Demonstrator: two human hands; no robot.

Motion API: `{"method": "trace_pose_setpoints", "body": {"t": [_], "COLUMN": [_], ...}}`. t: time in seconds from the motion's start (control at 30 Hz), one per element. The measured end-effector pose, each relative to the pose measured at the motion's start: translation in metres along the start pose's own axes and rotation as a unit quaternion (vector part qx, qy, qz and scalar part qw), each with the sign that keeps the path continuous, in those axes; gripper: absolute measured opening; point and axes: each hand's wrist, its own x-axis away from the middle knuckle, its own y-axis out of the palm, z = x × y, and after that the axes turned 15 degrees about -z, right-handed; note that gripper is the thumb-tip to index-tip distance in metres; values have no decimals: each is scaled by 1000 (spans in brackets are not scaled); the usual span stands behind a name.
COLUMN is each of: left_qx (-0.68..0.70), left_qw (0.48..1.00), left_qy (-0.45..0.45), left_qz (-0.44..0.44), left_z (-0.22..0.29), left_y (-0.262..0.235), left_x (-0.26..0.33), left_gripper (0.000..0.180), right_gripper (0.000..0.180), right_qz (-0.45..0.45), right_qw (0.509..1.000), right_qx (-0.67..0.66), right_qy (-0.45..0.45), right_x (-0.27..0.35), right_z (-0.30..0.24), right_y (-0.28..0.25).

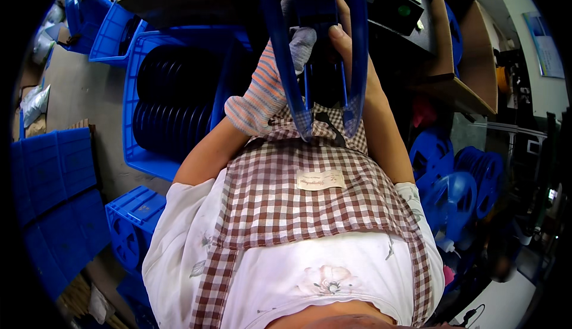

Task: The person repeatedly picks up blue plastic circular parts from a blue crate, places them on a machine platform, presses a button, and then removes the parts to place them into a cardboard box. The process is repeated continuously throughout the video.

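Observation:
A blue plastic reel (358,49) is held up in front of my chest, seen nearly edge-on with its two sides reaching down toward the apron. My left hand (262,87), in a striped orange and grey knit glove, grips it from the left, its thumb between the reel's sides. Bare, my right hand (342,40) holds it from the right, thumb on the middle part. Most of the fingers on both hands are hidden behind the reel. Its upper end runs out of the picture.
At my left stands a blue bin (130,144) with rows of black discs (170,126). Cardboard boxes (479,87) flank the work spot. More blue reels (432,150) stand at right, near a dark box-shaped machine (390,10). Blue crates (56,162) are stacked far left.

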Motion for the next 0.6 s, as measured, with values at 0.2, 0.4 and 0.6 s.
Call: {"method": "trace_pose_setpoints", "body": {"t": [0.2,0.4,0.6], "left_qx": [68,12,-55], "left_qw": [998,999,993], "left_qy": [-9,-37,-93], "left_qz": [17,13,37], "left_z": [-3,7,16], "left_y": [3,11,13], "left_x": [-2,-14,-17], "left_gripper": [67,74,80], "right_gripper": [78,67,61], "right_qz": [-23,-5,-14], "right_qw": [998,999,999], "right_qx": [-18,-30,-46], "right_qy": [48,38,11], "right_x": [-3,1,-4], "right_z": [-5,-12,-9], "right_y": [-3,-1,-3]}}
